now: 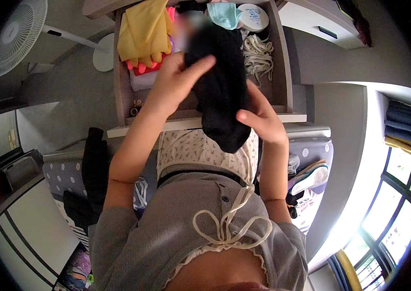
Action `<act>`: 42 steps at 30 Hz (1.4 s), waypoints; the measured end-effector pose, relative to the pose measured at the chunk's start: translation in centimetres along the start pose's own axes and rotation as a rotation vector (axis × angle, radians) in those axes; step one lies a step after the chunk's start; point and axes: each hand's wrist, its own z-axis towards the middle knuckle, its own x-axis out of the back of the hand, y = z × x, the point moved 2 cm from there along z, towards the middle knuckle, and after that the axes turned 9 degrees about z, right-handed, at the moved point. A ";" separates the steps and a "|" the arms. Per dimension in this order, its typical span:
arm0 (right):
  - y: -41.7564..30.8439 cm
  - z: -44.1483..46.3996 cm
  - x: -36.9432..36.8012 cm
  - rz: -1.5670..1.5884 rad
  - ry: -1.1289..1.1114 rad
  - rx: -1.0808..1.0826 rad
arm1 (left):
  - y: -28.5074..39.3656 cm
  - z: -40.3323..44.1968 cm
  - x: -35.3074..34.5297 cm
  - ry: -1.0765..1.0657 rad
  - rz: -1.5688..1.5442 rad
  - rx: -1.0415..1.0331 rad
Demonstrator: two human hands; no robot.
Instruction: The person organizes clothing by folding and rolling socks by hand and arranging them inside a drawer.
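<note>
A long black cloth piece (pixel 224 92), its exact kind unclear, is stretched between my two hands over the front of an open drawer (pixel 133 127). Its rounded lower end hangs past the drawer front, over my patterned light bottoms. My left hand (pixel 179 80) grips the cloth's upper left side, thumb lying across it. Lower down, my right hand (pixel 266 119) holds the right edge, thumb in front and fingers partly hidden behind. Near my left hand lie yellow gloves (pixel 142 36) on red and white cloth. A bundle of white cord (pixel 259 53) is beyond my right hand.
A light blue cloth (pixel 225 14) and a round white container (pixel 254 18) sit at the drawer's back. A white standing fan (pixel 16 39) is at left. Behind me, black clothing (pixel 95 160) and a slipper (pixel 309 178) rest on a dotted surface (pixel 65 177).
</note>
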 end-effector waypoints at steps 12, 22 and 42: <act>1.2 -3.0 3.0 -0.344 0.343 -0.112 | -6.0 -2.2 -1.3 -0.142 -0.103 0.257; 1.1 -4.7 3.6 -0.099 0.340 -0.079 | -3.7 -2.8 -0.9 -0.160 -0.165 0.147; 1.2 -1.7 -0.4 -0.259 0.412 0.000 | -3.3 -3.8 -2.3 -0.117 -0.108 -0.072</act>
